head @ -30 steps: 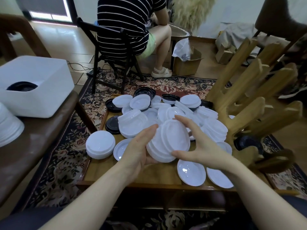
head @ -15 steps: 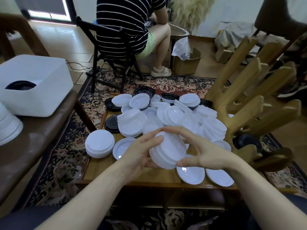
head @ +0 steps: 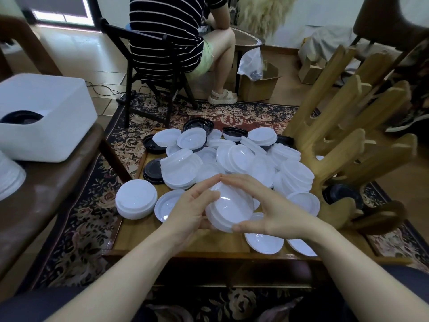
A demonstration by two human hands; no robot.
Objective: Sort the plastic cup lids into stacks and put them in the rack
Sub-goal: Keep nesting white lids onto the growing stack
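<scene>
A stack of white lids (head: 228,210) is held tilted above the low wooden table (head: 204,245), near its front edge. My left hand (head: 193,211) grips its left side and my right hand (head: 270,209) wraps its right side and top, fingertips meeting above it. Behind lies a heap of loose white lids (head: 243,161) with a few black lids (head: 152,173) at its left and back. A neat white stack (head: 136,198) stands at the table's left edge. The wooden rack (head: 348,140) rises at the right, with a black lid (head: 342,194) at its base.
A white bin (head: 46,126) holding a black lid sits on a brown bench at the left. A person in a striped shirt sits on a black chair (head: 148,73) beyond the table. Single white lids (head: 264,242) lie at the table's front right. A cardboard box (head: 257,82) stands behind.
Both hands have lowered the white stack toward me and tipped it flatter. My fingers have closed round it, squaring the lids together.
</scene>
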